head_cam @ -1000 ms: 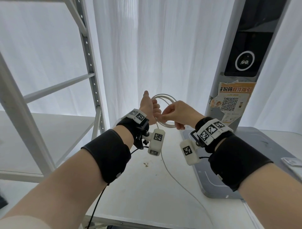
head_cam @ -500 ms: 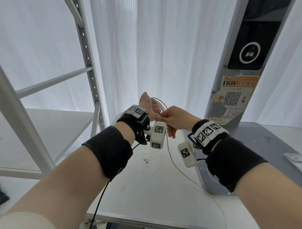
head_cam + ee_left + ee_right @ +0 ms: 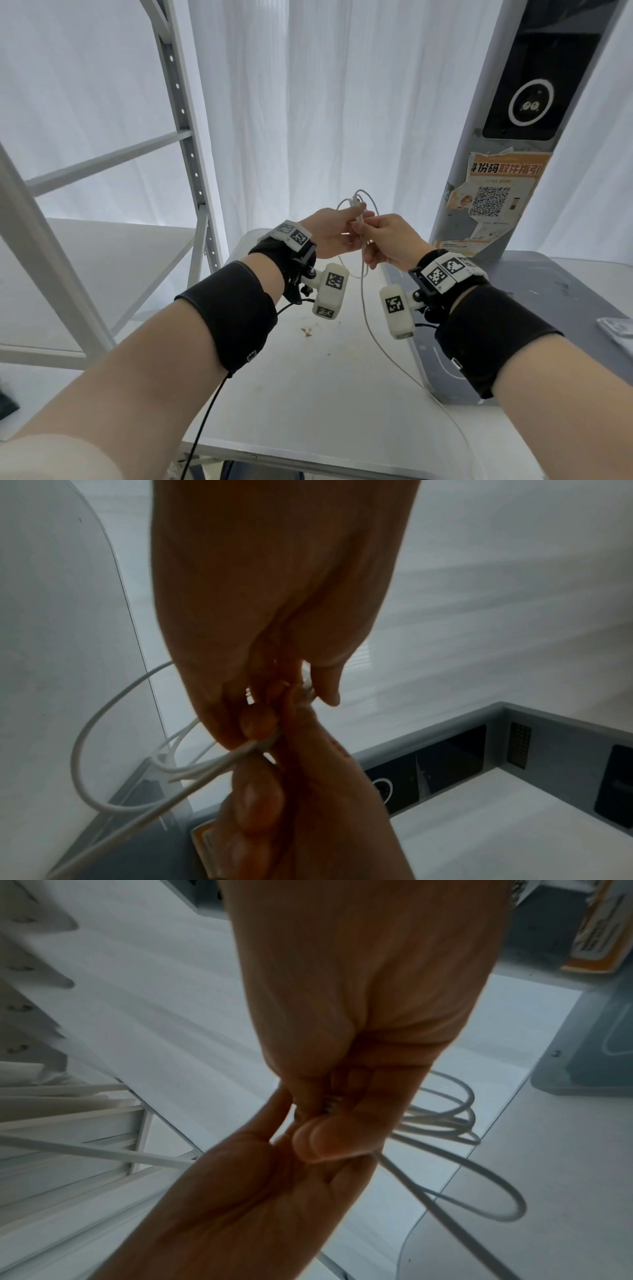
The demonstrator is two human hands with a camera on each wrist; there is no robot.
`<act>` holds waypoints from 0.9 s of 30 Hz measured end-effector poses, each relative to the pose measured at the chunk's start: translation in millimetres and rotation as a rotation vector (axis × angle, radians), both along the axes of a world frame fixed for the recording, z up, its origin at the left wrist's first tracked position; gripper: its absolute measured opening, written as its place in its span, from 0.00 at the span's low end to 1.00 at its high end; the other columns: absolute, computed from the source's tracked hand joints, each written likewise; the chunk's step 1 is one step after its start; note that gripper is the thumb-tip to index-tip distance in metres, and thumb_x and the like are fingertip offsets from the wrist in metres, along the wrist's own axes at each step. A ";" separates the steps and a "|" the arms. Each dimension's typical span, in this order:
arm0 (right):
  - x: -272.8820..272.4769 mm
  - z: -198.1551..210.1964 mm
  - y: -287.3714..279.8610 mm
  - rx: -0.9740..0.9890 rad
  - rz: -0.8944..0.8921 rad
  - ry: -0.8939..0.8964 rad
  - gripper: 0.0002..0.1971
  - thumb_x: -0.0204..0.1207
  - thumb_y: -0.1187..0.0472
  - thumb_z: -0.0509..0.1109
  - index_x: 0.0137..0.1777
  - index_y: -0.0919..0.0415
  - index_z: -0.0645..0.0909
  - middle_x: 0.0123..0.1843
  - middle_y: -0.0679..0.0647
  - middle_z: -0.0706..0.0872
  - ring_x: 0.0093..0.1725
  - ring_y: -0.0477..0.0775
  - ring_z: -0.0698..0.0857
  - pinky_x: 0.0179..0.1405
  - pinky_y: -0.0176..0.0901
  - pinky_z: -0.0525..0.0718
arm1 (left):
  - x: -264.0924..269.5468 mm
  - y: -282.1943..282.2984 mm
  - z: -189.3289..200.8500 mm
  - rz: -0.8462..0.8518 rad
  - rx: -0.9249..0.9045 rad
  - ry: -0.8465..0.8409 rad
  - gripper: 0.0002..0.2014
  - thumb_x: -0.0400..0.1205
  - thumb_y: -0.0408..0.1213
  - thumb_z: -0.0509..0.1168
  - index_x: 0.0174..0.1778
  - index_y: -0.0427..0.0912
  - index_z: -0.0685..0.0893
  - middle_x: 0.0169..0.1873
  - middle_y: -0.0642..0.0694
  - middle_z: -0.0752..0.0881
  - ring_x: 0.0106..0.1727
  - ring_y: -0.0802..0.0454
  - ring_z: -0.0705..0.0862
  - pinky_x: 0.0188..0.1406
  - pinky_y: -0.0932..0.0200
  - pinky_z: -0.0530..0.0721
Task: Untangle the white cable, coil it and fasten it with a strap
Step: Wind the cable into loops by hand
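The hands (image 3: 359, 233) have lifted the cable (image 3: 364, 274) coil higher.

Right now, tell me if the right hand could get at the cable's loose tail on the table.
Probably yes, once it lets go. The right hand pinches the cable beside the left hand, and the tail hangs straight below it to the table, with nothing between.

The white cable (image 3: 365, 310) has a smooth, slightly glossy plastic sheath. The counter (image 3: 318, 394) is matt white, lightly stained. Beside it, the shelf frame (image 3: 185, 137) is pale painted metal, the curtain (image 3: 342, 102) thin white cloth, the wrist bands (image 3: 229, 315) matt black fabric.
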State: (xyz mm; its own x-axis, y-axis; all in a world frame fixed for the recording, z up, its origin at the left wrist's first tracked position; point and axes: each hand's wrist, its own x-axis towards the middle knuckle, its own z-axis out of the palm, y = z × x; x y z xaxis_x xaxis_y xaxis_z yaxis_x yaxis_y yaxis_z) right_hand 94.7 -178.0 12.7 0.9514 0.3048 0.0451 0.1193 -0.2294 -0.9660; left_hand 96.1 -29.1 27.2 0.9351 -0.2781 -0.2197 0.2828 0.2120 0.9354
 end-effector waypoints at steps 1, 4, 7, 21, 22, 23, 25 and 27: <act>-0.7 0.8 0.7 0.008 0.003 0.000 0.13 0.89 0.62 0.65 0.47 0.72 0.82 0.27 0.55 0.83 0.17 0.48 0.81 0.15 0.38 0.81 | 1.6 -0.4 -3.2 0.015 0.003 -0.010 0.16 0.86 0.43 0.66 0.64 0.35 0.83 0.36 0.44 0.81 0.32 0.50 0.78 0.42 0.58 0.83; -2.9 3.7 3.6 0.028 0.006 -0.001 0.14 0.89 0.61 0.66 0.46 0.72 0.82 0.26 0.55 0.84 0.17 0.48 0.81 0.15 0.38 0.81 | 4.2 0.1 -8.3 0.035 -0.007 -0.063 0.10 0.86 0.41 0.66 0.54 0.37 0.86 0.33 0.44 0.79 0.30 0.50 0.76 0.41 0.56 0.82; -5.0 5.8 4.5 0.034 0.009 0.011 0.12 0.88 0.61 0.68 0.47 0.71 0.82 0.21 0.52 0.83 0.17 0.49 0.82 0.16 0.38 0.82 | 3.8 1.2 -8.0 0.036 0.007 -0.106 0.09 0.86 0.42 0.66 0.46 0.40 0.86 0.31 0.46 0.82 0.30 0.51 0.78 0.40 0.58 0.83; -10.5 5.0 -5.1 -0.132 -0.037 0.009 0.13 0.81 0.60 0.76 0.62 0.65 0.88 0.53 0.58 0.93 0.27 0.55 0.89 0.23 0.42 0.87 | 0.7 16.7 9.9 0.173 -0.170 -0.051 0.15 0.91 0.41 0.58 0.40 0.39 0.79 0.18 0.53 0.73 0.18 0.59 0.74 0.27 0.62 0.84; -9.1 10.3 -7.5 -0.104 -0.096 -0.034 0.13 0.82 0.60 0.75 0.63 0.64 0.88 0.52 0.56 0.93 0.25 0.54 0.87 0.21 0.41 0.84 | 1.0 19.4 11.8 0.140 -0.117 -0.043 0.16 0.91 0.42 0.56 0.39 0.40 0.78 0.17 0.55 0.69 0.16 0.60 0.67 0.22 0.67 0.75; -7.0 16.2 -10.0 -0.077 -0.167 -0.098 0.11 0.83 0.60 0.74 0.62 0.64 0.88 0.49 0.55 0.94 0.24 0.52 0.86 0.18 0.39 0.81 | 0.6 21.6 14.2 0.092 -0.052 -0.036 0.17 0.92 0.43 0.54 0.39 0.41 0.77 0.17 0.56 0.65 0.16 0.61 0.63 0.20 0.69 0.67; -2.2 29.0 -13.8 -0.028 -0.298 -0.243 0.07 0.84 0.62 0.71 0.57 0.60 0.89 0.45 0.53 0.93 0.26 0.48 0.85 0.19 0.37 0.77 | -1.6 24.4 18.7 -0.022 0.095 -0.007 0.19 0.93 0.42 0.50 0.37 0.42 0.75 0.18 0.56 0.62 0.16 0.61 0.59 0.17 0.69 0.58; 2.1 39.7 -14.0 -0.014 -0.347 -0.376 0.08 0.84 0.62 0.68 0.52 0.54 0.89 0.45 0.51 0.92 0.36 0.45 0.86 0.31 0.37 0.80 | -5.7 24.0 23.1 -0.140 0.206 0.041 0.19 0.93 0.41 0.49 0.36 0.43 0.73 0.19 0.56 0.62 0.16 0.61 0.58 0.17 0.69 0.54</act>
State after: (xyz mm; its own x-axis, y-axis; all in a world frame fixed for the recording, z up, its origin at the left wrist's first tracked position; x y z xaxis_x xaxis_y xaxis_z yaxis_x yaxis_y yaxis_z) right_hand 96.8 -192.0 52.4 0.9155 -0.0234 0.4017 0.3722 -0.3298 -0.8676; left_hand 90.4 -5.0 50.3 0.8797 -0.3500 -0.3218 0.3342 -0.0263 0.9421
